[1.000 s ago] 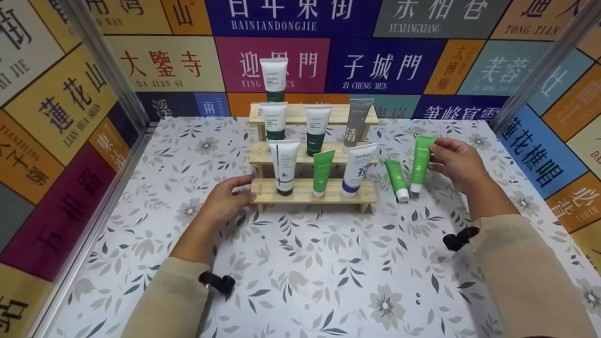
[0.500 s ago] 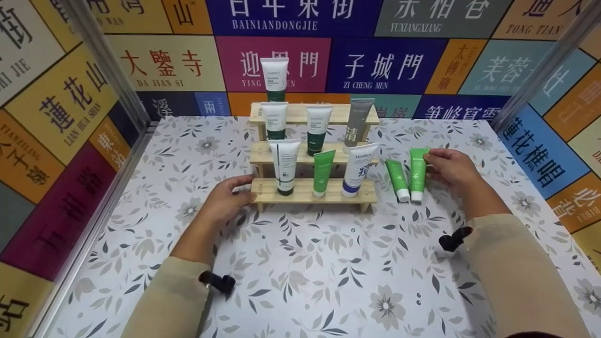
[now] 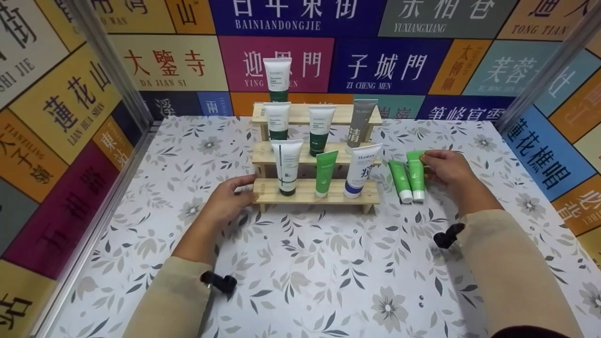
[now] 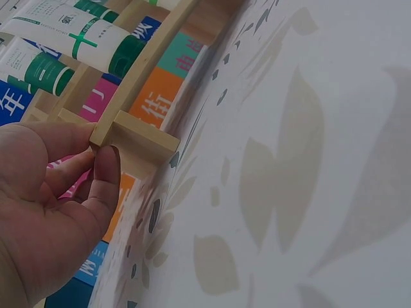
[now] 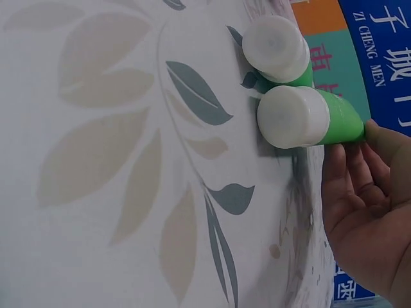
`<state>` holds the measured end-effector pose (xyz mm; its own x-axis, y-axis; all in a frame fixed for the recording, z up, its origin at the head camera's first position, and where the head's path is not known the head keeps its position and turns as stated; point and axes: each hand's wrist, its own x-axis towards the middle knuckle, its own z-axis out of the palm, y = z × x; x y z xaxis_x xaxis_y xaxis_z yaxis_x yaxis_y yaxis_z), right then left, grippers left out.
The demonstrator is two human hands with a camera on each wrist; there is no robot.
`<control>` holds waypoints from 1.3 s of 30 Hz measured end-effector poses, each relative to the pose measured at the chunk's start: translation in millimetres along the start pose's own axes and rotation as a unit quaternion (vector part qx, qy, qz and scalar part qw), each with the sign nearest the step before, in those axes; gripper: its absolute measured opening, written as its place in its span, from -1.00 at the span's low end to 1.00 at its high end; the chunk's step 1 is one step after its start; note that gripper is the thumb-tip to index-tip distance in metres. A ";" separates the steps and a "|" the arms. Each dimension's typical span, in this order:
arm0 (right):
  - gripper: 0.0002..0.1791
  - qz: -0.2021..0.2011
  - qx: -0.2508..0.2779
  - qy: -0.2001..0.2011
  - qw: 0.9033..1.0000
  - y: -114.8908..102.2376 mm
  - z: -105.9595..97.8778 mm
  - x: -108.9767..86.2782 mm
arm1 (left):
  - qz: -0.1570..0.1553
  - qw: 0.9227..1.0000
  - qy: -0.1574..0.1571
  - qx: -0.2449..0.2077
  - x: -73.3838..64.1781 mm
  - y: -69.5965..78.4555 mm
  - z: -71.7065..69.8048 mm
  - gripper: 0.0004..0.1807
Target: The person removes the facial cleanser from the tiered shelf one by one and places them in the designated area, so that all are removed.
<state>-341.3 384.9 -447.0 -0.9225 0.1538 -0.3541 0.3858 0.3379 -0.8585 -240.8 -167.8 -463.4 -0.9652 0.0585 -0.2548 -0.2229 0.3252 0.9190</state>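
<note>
My left hand (image 3: 231,199) pinches the left end of the lowest step of a three-tier wooden stand (image 3: 305,199); in the left wrist view the thumb and fingers meet at the board's corner (image 4: 103,131). At the stand's right, my right hand (image 3: 446,169) holds the upper end of a green tube (image 3: 416,173) between thumb and fingers. A second green tube (image 3: 400,180) lies close along its left side. Both tubes have white caps toward me; the right wrist view shows the held tube's cap (image 5: 292,117) beside the other cap (image 5: 275,48).
The bottom step bears a white tube (image 3: 287,164), a small green tube (image 3: 325,173) and a white-and-blue tube (image 3: 361,169). White-and-green tubes (image 3: 320,126) and a grey tube (image 3: 362,123) stand higher. A patterned cloth (image 3: 305,272) covers the table; printed panels (image 3: 178,61) wall it in.
My right hand has brought its green tube down toward me and left, from apart to right beside the other green tube. My left hand has stayed on the stand.
</note>
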 end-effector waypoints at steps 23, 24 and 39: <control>-0.44 0.025 0.040 0.000 0.999 7.3 3.1 -2.4 | 0.006 1.000 -0.005 -0.012 0.6 -1.0 1.0 -0.38; -0.45 0.025 0.043 -0.004 0.999 7.6 2.9 -3.2 | 0.005 1.000 -0.006 -0.014 0.7 -0.9 0.9 -0.38; -0.44 0.051 0.054 -0.026 0.997 7.4 4.9 -16.0 | 0.033 0.999 -0.005 -0.013 -0.8 -3.4 1.4 -0.40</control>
<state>-323.7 380.4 -449.6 -0.8790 0.1330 -0.4580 0.4767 0.2208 -0.8509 -239.1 -167.7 -466.7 -0.9765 0.0878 -0.1968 -0.1630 0.2962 0.9411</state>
